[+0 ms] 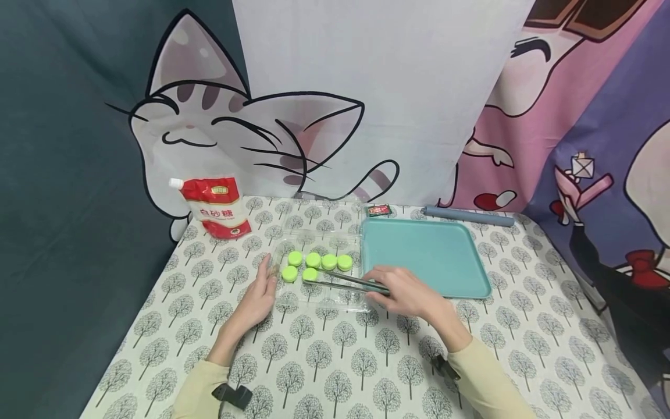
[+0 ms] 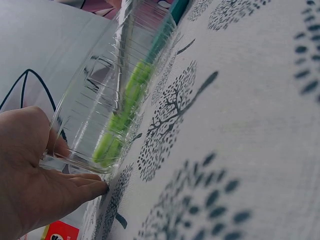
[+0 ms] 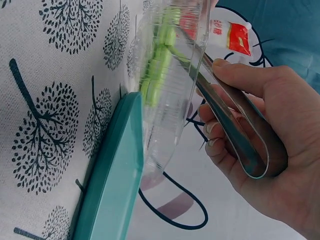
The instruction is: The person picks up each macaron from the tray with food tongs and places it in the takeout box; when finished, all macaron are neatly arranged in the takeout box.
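Observation:
A clear plastic box (image 1: 293,299) with its lid folded back holds several bright green macarons (image 1: 329,262) in two rows. My left hand (image 1: 259,294) holds the box at its left end; in the left wrist view, the thumb lies at the clear wall and the fingers (image 2: 82,190) reach down outside it by the cloth. My right hand (image 1: 405,291) grips metal tongs (image 3: 235,120), fingers curled round their bent end. The tongs reach over the box's right side, their tips on either side of a front-row macaron (image 1: 310,274).
A teal tray (image 1: 424,256) lies right of the box. Behind it are a small red-and-green packet (image 1: 379,210) and a grey-blue rod (image 1: 468,216). A red-and-white sugar pouch (image 1: 216,208) stands at back left. Tree-print cloth (image 1: 303,355) covers the table, with printed curtains behind.

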A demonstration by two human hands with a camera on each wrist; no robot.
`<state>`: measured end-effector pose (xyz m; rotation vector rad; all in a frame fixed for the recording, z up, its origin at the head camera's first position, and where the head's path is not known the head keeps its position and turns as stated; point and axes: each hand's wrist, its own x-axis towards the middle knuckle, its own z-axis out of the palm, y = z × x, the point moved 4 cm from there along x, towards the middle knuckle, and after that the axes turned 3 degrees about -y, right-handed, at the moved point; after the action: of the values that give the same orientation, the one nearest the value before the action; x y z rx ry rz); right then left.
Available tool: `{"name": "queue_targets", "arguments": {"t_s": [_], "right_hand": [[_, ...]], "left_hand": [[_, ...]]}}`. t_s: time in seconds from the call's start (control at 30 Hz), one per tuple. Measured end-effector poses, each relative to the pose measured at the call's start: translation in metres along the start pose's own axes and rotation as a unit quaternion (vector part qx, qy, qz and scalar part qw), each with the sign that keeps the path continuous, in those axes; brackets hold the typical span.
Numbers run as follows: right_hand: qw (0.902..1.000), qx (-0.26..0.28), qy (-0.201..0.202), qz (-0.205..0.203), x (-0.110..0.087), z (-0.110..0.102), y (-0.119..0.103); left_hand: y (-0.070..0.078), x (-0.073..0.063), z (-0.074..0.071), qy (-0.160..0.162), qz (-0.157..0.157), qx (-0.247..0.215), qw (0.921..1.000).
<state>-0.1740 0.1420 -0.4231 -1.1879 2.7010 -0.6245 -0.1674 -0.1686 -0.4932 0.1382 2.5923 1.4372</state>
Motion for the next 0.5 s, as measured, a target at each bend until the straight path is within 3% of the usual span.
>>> {"name": "queue_targets", "arguments": {"t_s": [0.3, 0.5], "right_hand": [[1.0, 0.004, 0.002, 0.008, 0.001, 0.0, 0.004], [0.9987, 0.044, 0.025, 0.006, -0.009, -0.005, 0.009]], "left_hand": [[0.0, 0.0, 0.001, -0.001, 0.0, 0.002, 1.0], [0.0, 0.0, 0.0, 0.001, 0.001, -0.001, 1.0]]}}
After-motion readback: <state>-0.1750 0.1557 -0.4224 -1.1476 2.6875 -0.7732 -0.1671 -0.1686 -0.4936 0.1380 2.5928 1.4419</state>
